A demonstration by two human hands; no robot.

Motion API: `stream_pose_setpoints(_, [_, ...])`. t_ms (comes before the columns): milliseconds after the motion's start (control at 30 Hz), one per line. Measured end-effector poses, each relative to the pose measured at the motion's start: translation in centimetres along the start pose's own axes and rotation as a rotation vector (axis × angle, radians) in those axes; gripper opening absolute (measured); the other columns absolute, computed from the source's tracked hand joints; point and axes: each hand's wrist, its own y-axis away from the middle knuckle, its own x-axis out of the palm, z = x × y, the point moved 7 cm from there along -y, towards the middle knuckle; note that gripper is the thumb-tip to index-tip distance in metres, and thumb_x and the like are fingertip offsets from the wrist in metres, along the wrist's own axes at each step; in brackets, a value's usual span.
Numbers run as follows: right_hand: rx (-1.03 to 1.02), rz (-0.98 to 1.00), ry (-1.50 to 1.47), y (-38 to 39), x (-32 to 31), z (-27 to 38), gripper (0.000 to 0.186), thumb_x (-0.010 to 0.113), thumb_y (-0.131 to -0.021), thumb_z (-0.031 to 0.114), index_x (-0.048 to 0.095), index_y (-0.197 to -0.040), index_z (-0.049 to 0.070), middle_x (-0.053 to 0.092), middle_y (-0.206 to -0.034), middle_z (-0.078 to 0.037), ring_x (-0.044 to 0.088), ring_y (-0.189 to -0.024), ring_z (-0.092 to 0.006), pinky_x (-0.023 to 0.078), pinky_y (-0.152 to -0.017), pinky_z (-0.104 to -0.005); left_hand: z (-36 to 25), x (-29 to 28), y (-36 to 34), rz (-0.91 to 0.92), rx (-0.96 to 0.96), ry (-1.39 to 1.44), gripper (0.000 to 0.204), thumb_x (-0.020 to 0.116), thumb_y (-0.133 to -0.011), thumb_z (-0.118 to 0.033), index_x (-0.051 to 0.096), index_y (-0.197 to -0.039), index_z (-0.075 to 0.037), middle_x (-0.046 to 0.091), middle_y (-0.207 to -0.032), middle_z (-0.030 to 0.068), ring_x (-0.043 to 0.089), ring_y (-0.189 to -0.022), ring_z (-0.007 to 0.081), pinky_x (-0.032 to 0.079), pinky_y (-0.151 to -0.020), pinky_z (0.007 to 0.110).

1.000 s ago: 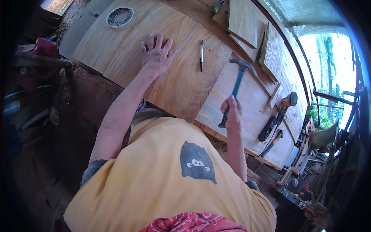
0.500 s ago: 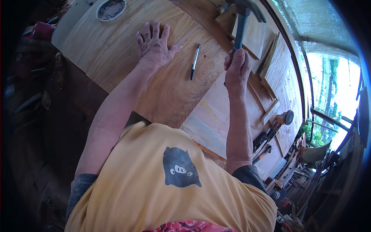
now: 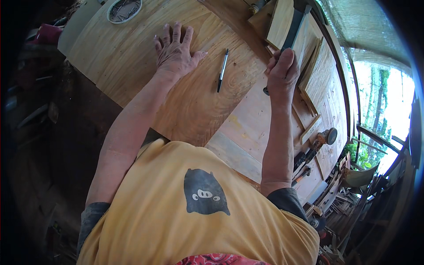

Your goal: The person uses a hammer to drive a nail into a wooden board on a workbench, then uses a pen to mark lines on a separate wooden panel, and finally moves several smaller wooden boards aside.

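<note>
My left hand [image 3: 176,57] lies flat with fingers spread on a plywood sheet [image 3: 185,110]. My right hand [image 3: 283,75] is closed round the handle of a hammer [image 3: 293,32], held up over the right side of the bench. The hammer's head is at the top edge of the view, partly hard to make out. On the plywood between my hands lies a silver and black pen [image 3: 223,70], touched by neither hand. Past my left fingertips stands a round white dish [image 3: 109,15] of nails.
Several cut wood boards [image 3: 313,79] lie on the right of the bench. Nearer, an orange and black power tool [image 3: 324,138] rests on its surface. Scrap wood [image 3: 346,212] is heaped at the lower right. A dark red object [image 3: 47,34] sits at the far left.
My right hand has moved a little to the right with the hammer, whose head has swung up and away toward the top edge. My left hand stays in place on the plywood.
</note>
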Motion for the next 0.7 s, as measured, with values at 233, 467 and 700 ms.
stream_pose_setpoints(233, [0.162, 0.311, 0.579, 0.5, 3.1, -8.1, 0.052, 0.048, -0.109, 0.05, 0.061, -0.095, 0.001, 0.067, -0.093, -0.028, 0.063, -0.096, -0.0509, 0.049, -0.081, -0.0555, -0.5, -0.5, -0.5, -0.004, 0.017, -0.004, 0.088, 0.061, -0.095, -0.065, 0.032, -0.166, -0.021, 0.018, -0.175, 0.0124, 0.008, -0.162, 0.0388, 0.01, -0.126, 0.065])
stream_pose_setpoints(467, [0.062, 0.043, 0.231, 0.2, 1.4, -2.0, 0.049, 0.043, -0.112, 0.046, 0.061, -0.098, 0.002, 0.067, -0.086, -0.025, 0.061, -0.082, -0.0502, 0.049, -0.076, -0.0545, -0.1, -0.4, -0.2, 0.032, -0.009, -0.002, 0.089, 0.061, -0.095, -0.064, 0.032, -0.166, -0.02, 0.017, -0.175, 0.0119, 0.008, -0.162, 0.038, 0.009, -0.127, 0.065])
stream_pose_setpoints(700, [0.17, 0.245, 0.494, 0.0, 2.0, -6.3, 0.054, 0.043, -0.112, 0.05, 0.062, -0.097, 0.001, 0.065, -0.08, -0.023, 0.064, -0.077, -0.0442, 0.05, -0.073, -0.0533, -0.8, -0.6, -0.1, 0.003, 0.014, 0.006, 0.089, 0.061, -0.094, -0.065, 0.032, -0.166, -0.022, 0.017, -0.175, 0.012, 0.008, -0.162, 0.0376, 0.009, -0.127, 0.064])
